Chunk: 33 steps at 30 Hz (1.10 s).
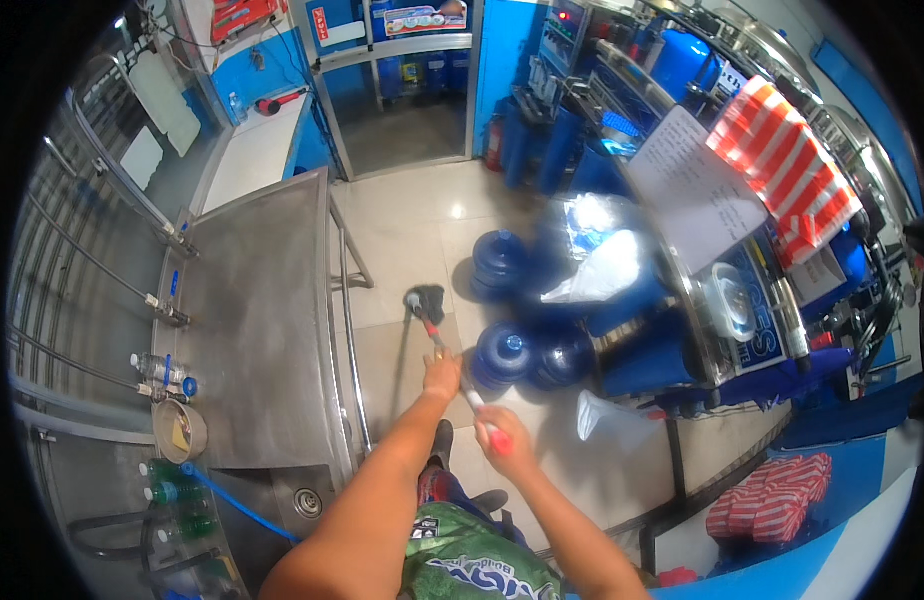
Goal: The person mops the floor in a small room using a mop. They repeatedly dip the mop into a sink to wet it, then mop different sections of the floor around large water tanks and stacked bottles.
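Both hands grip the handle [471,395] of a mop. My left hand [442,373] closes around the shaft farther from my body. Nearer to me, my right hand [502,437] wraps the handle close to its pinkish-red end. The dark mop head [431,303] rests on the tiled floor [402,247], past my left hand. To the right of the mop stand large blue water jugs: one [498,267] beside the mop head, another [502,354] close to the shaft, and a third [565,358] touching that one.
On the left runs a stainless steel counter [259,330] with a sink [278,499], bottles [158,367] and a tub [181,431]. A glass door [402,105] is at the far end. Filter housings, a plastic bag [619,420] and a cluttered bench [698,330] line the right.
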Available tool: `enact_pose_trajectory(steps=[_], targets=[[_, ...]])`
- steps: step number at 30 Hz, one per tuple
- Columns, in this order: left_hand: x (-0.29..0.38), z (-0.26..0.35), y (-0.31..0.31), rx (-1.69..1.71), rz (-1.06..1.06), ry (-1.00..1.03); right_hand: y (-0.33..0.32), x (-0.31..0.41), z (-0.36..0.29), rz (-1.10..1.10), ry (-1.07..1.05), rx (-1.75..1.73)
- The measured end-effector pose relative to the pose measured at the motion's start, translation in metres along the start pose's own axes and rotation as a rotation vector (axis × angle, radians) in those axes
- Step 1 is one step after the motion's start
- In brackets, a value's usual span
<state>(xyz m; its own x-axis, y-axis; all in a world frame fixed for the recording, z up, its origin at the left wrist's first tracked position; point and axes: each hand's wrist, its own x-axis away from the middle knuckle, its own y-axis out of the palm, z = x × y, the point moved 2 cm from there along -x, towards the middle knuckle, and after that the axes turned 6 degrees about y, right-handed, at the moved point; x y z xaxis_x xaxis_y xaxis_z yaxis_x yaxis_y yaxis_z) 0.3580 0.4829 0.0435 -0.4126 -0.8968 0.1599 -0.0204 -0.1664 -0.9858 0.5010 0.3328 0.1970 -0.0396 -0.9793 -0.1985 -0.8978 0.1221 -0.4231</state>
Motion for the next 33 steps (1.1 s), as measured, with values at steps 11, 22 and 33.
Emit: enact_pose_trajectory(steps=[11, 22, 33], targets=[[-0.062, -0.094, -0.025, 0.328, 0.104, 0.397, 0.064, -0.098, 0.013, -0.092, 0.196, -0.095], [0.064, 0.13, -0.056, 0.813, -0.002, 0.76, -0.179, 0.037, -0.145, -0.494, 0.56, -0.149], [0.117, 0.219, -0.042, 0.776, -0.039, 0.877, -0.238, 0.093, -0.119, -0.571, 1.128, 0.131]])
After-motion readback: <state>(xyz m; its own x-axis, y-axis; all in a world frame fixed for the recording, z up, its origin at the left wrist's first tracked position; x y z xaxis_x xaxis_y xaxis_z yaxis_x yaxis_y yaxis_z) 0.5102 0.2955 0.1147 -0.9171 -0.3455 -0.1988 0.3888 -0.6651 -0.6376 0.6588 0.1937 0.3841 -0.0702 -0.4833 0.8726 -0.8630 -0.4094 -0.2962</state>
